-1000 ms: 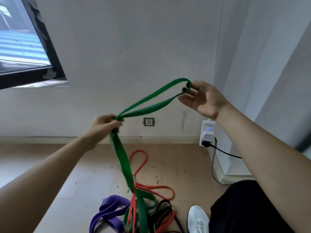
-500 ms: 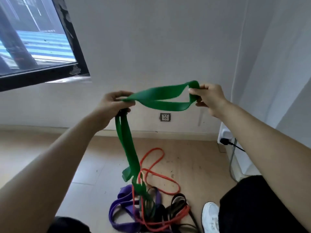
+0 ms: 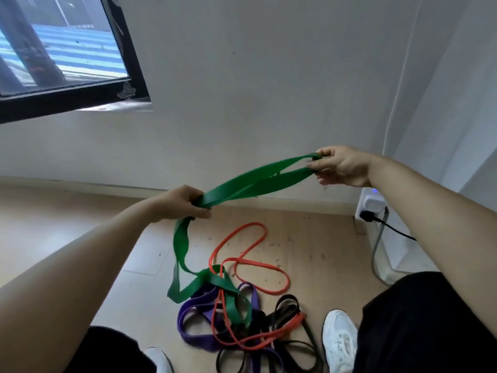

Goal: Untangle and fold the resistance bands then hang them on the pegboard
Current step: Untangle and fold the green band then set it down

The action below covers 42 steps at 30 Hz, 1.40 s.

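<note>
While both hands' fingers grip it, wide green band (image 3: 250, 184) stretches doubled btwn left hand (image 3: 180, 203) & right hand (image 3: 341, 166).

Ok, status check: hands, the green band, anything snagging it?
Left hand grips green band mid-length; right hand pinches its looped end. Lower part trails to floor, crossed by orange band, atop purple band. Not free.

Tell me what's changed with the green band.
The left hand and right hand drew apart, pulling the green resistance band taut between them. Both still grip it; its tail stays tangled with the orange band and purple band on the floor.
</note>
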### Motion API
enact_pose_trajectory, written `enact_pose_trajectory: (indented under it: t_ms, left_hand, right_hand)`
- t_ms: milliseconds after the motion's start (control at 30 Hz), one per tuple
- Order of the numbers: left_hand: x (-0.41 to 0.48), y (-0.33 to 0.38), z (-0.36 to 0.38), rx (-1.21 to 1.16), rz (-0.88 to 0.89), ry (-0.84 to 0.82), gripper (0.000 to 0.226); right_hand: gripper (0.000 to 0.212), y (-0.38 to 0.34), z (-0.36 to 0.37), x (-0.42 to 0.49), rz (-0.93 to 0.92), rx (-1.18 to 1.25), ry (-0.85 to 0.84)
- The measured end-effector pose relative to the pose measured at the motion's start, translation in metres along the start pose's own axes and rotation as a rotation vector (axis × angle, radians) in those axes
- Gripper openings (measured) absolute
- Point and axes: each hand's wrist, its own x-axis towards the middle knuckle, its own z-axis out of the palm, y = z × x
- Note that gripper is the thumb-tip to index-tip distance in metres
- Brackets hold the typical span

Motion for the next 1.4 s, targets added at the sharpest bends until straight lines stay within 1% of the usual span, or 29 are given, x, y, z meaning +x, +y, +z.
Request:
enact_pose_trajectory:
  t_ms: [67,133,167,233,267,300,367,433,467,533,600,700,800,867,967,1133,1200,1267,1400]
  left_hand:
    - [0.0,-0.001,-0.005,-0.11,0.05,0.074,0.016]
    - [-0.004,0.004,-0.006,-0.195,0.097,0.106,0.017]
    - [-0.006,0.007,-0.007,-0.255,0.114,0.113,0.025]
    - [-0.009,0.013,-0.008,-0.391,0.145,0.132,0.053]
    - [-0.008,0.016,-0.009,-0.445,0.162,0.143,0.063]
    - [-0.007,0.02,-0.01,-0.483,0.182,0.152,0.064]
    - [-0.006,0.028,-0.01,-0.505,0.215,0.152,0.046]
    - [-0.004,0.03,-0.007,-0.389,0.223,0.155,0.028]
    - [-0.004,0.028,-0.004,-0.301,0.211,0.137,0.024]
    - [-0.003,0.021,0.004,-0.205,0.144,0.058,0.026]
    - [-0.003,0.018,0.01,-0.237,0.106,0.003,0.03]
    - [-0.001,0.022,0.01,-0.337,0.141,0.059,0.036]
    - [0.001,0.03,0.008,-0.415,0.177,0.11,0.037]
    - [0.004,0.032,0.009,-0.476,0.187,0.126,0.033]
    - [0.007,0.035,0.01,-0.564,0.188,0.123,0.031]
    - [0.005,0.044,0.018,-0.562,0.177,0.08,0.019]
    - [0.003,0.048,0.02,-0.493,0.178,0.011,0.026]
    - [0.002,0.051,0.024,-0.452,0.161,-0.038,0.032]
    - [0.003,0.048,0.028,-0.369,0.149,-0.05,0.02]
  right_hand:
    - [0.009,-0.002,-0.002,-0.001,-0.053,0.139,-0.012]
    - [0.013,-0.005,-0.005,-0.003,-0.091,0.261,-0.039]
    - [0.015,-0.006,-0.005,-0.004,-0.107,0.312,-0.045]
    - [0.014,-0.009,-0.004,-0.004,-0.147,0.39,-0.018]
    - [0.011,-0.009,-0.003,-0.004,-0.165,0.411,0.01]
    - [0.008,-0.01,-0.002,-0.003,-0.181,0.42,0.04]
    - [0.006,-0.012,-0.001,-0.004,-0.215,0.422,0.089]
    - [0.012,-0.015,-0.001,-0.005,-0.245,0.435,0.099]
    - [0.017,-0.017,-0.001,-0.006,-0.253,0.435,0.095]
    - [0.026,-0.019,0.003,-0.006,-0.261,0.408,0.095]
    - [0.029,-0.021,0.009,-0.004,-0.268,0.384,0.134]
    - [0.02,-0.022,0.013,0.001,-0.264,0.395,0.253]
    - [0.021,-0.02,0.008,0.004,-0.22,0.461,0.343]
    - [0.022,-0.017,0.007,0.004,-0.188,0.495,0.358]
    - [0.018,-0.017,0.011,0.003,-0.176,0.569,0.35]
    - [0.016,-0.026,0.013,-0.002,-0.198,0.69,0.377]
    - [0.015,-0.026,0.012,-0.001,-0.215,0.626,0.382]
    - [0.016,-0.025,0.013,0.0,-0.24,0.492,0.384]
    - [0.03,-0.028,0.014,-0.002,-0.297,0.29,0.406]
